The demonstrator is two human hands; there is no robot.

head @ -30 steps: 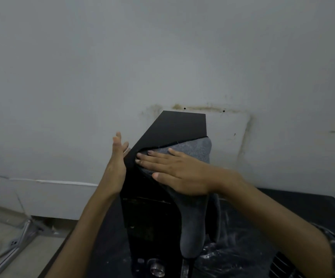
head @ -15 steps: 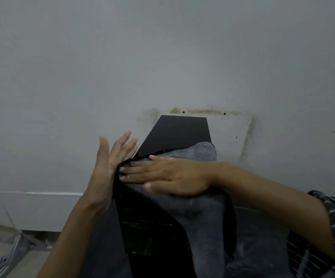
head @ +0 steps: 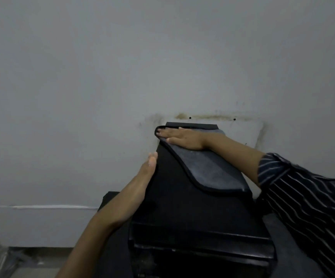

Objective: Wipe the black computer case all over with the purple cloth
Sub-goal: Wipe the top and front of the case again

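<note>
Far along the black computer case [head: 192,213], the flat right hand [head: 182,138] pressed the purple cloth [head: 208,169] (left hand [head: 142,181] flat, bracing); long overlapping strokes suited.

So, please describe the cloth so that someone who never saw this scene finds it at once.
Find the black computer case standing before the grey wall. The cloth lies on its top, far end, under the flat right hand. It alone is greyish fabric with a dark hem.
</note>
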